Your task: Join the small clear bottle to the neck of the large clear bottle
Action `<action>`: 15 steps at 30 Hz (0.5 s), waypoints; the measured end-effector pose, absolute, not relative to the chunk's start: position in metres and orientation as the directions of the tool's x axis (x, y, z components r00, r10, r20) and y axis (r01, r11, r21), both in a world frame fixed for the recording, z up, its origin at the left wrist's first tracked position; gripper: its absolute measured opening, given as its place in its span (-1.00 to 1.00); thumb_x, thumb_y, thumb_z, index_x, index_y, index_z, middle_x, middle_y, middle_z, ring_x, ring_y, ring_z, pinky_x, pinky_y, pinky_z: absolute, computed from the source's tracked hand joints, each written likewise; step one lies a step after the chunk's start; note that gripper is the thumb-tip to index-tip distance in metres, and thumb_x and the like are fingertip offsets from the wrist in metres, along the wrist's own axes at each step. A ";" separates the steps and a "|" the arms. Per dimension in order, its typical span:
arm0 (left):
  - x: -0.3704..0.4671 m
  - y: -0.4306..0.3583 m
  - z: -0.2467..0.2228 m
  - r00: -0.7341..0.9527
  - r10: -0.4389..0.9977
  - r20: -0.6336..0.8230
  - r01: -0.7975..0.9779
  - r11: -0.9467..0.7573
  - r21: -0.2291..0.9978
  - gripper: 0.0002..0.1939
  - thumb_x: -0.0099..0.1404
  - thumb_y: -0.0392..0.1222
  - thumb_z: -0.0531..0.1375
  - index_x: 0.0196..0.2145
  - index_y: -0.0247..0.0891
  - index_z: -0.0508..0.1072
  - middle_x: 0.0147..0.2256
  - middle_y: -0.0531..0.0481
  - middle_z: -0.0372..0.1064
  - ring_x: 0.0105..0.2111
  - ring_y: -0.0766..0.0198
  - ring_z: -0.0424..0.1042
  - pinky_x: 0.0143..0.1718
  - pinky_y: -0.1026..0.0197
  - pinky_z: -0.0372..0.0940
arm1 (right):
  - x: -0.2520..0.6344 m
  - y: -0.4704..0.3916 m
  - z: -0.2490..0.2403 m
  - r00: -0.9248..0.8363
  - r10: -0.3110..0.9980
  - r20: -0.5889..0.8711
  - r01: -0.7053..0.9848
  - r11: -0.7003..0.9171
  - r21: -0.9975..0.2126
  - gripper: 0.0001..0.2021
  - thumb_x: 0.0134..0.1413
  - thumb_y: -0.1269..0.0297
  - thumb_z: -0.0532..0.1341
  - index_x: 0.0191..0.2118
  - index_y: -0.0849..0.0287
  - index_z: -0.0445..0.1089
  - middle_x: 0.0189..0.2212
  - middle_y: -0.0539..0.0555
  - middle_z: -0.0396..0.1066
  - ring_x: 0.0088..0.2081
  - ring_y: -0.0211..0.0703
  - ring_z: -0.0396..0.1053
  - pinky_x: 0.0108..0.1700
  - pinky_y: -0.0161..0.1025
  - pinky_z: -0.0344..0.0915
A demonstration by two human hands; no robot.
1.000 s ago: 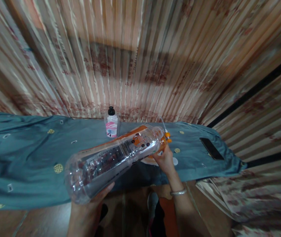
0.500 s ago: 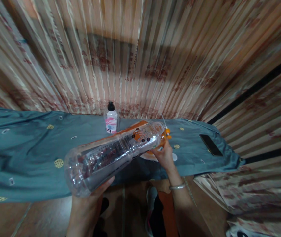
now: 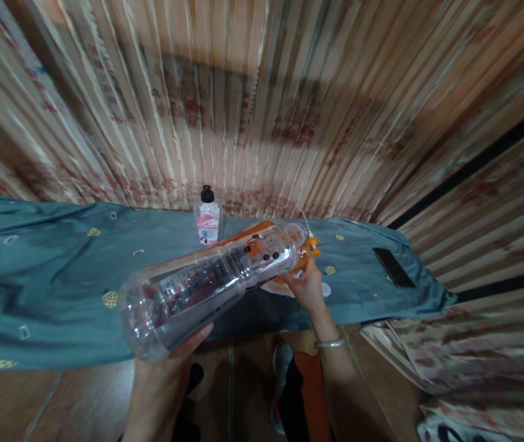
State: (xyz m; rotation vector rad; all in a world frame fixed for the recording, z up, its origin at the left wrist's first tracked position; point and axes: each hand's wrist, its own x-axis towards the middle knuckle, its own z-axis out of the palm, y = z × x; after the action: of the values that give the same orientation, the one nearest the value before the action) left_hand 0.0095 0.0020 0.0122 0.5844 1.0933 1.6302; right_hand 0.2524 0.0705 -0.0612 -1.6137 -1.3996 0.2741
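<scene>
Over teal cloth (image 3: 59,270), left hand (image 3: 170,363) clasps clear bottle (image 3: 209,282) (tilted), right hand (image 3: 308,287) orange piece (image 3: 302,261).

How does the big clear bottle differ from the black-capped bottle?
The clear bottle is tilted, the left hand under its base; the black-capped bottle stands upright on the blue-green cloth. The clear bottle looks larger, with orange print; the black-capped bottle looks smaller, with pink on its label. Both carry printing.

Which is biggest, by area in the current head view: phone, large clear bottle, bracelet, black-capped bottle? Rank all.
1. Large clear bottle; held up, so nearness may enlarge it
2. Black-capped bottle
3. Phone; longer but slimmer
4. Bracelet
</scene>
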 end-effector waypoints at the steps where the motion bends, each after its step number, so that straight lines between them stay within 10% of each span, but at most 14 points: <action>1: 0.010 0.002 0.013 -0.338 0.931 -0.136 -0.482 -0.048 0.875 -0.16 -0.26 -0.40 0.41 0.02 -0.05 0.29 -0.02 0.02 0.41 -0.03 0.02 0.43 0.03 -0.03 0.32 | 0.252 0.070 -0.061 0.319 0.862 0.394 0.650 0.103 -0.753 -0.32 -0.24 0.10 0.38 0.06 0.17 0.23 -0.22 0.13 0.51 -0.23 -0.01 0.49 -0.20 -0.12 0.42; 15: 0.011 0.002 0.016 -0.332 0.937 -0.108 -0.443 -0.054 0.895 -0.25 -0.20 -0.36 0.41 -0.02 -0.02 0.33 -0.05 0.04 0.44 -0.03 0.02 0.43 0.02 -0.02 0.34 | 0.252 0.070 -0.061 0.326 0.862 0.388 0.640 0.101 -0.762 -0.33 -0.24 0.11 0.38 0.07 0.14 0.23 -0.22 0.12 0.51 -0.23 -0.01 0.49 -0.20 -0.11 0.41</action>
State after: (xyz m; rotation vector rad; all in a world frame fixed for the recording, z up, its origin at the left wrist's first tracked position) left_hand 0.0112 0.0015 0.0162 0.6464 1.1063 1.6227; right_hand 0.2518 0.0699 -0.0606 -1.6131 -1.3898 0.2845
